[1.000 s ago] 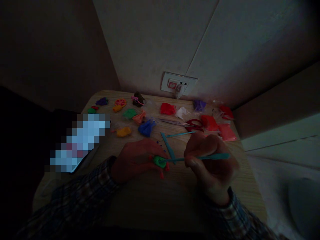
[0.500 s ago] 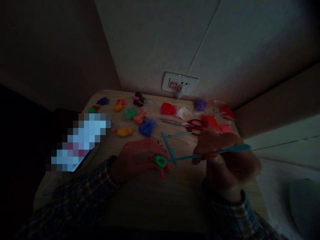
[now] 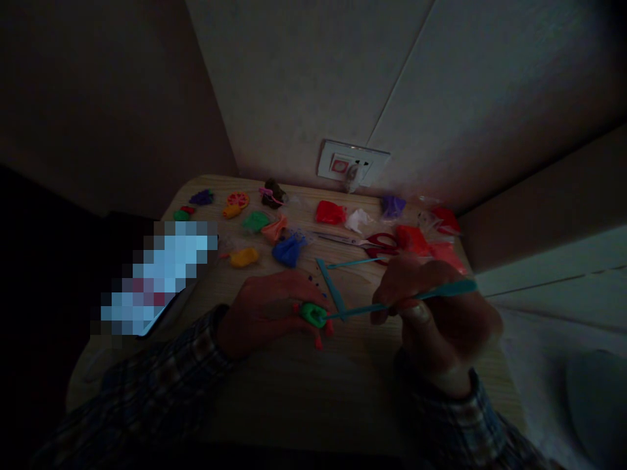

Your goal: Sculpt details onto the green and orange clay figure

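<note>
One hand, the left (image 3: pixel 267 308), holds green clay (image 3: pixel 308 312); the right hand (image 3: pixel 445 326) pinches a blue stick (image 3: pixel 449 289), its tip at the clay. Red-handled scissors (image 3: pixel 360 243) lie behind.

The right hand (image 3: pixel 435 313), right of the frame's centre, has swung back a little leftward after drawing out toward the right edge half a second ago, though it sits farther right than a second ago. With it the teal modelling tool (image 3: pixel 448 289) has slid left, its tip again over the hollow of the green clay piece (image 3: pixel 307 312) at lower centre, where half a second ago it was at the right rim; its broad end now rides higher in the frame than a second ago.
</note>
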Demonstrator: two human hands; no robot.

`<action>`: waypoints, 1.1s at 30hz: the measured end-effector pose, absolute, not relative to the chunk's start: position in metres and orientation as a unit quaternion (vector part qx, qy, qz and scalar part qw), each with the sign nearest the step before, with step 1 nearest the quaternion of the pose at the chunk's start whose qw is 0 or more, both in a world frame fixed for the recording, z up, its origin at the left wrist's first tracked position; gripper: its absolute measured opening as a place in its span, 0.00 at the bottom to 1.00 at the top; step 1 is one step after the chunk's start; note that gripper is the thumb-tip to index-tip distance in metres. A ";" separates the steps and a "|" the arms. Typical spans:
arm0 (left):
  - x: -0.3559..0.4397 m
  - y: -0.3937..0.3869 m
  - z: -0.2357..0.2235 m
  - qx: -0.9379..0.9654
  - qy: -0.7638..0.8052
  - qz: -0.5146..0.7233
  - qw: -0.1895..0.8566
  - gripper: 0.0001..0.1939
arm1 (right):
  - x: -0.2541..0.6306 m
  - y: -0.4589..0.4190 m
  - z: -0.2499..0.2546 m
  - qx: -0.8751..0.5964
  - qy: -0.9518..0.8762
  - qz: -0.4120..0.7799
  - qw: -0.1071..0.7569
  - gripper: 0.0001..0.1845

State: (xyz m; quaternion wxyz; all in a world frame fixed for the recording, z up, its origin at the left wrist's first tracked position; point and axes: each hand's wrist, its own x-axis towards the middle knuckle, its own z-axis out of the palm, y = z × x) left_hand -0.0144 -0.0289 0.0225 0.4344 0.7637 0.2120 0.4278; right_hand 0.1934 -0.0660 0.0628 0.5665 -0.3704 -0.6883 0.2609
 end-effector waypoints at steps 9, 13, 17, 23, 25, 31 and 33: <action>-0.012 -0.030 0.022 0.767 0.205 0.419 0.441 0.09 | 0.192 -0.062 0.056 -0.355 -0.704 0.195 0.584 0.09; -0.010 -0.030 0.021 0.765 0.212 0.413 0.446 0.08 | 0.190 -0.064 0.056 -0.344 -0.711 0.161 0.592 0.04; -0.010 -0.030 0.021 0.764 0.217 0.413 0.446 0.09 | 0.188 -0.065 0.057 -0.343 -0.711 0.173 0.588 0.05; -0.010 -0.029 0.020 0.747 0.226 0.412 0.470 0.11 | 0.188 -0.066 0.061 -0.344 -0.709 0.209 0.579 0.08; -0.011 -0.030 0.019 0.741 0.241 0.411 0.474 0.12 | 0.189 -0.065 0.062 -0.345 -0.702 0.218 0.583 0.10; -0.008 -0.031 0.016 0.618 0.236 0.438 0.609 0.15 | 0.188 -0.061 0.059 -0.345 -0.665 0.223 0.624 0.12; -0.007 -0.030 0.015 0.566 0.218 0.452 0.654 0.14 | 0.188 -0.060 0.058 -0.336 -0.661 0.231 0.630 0.11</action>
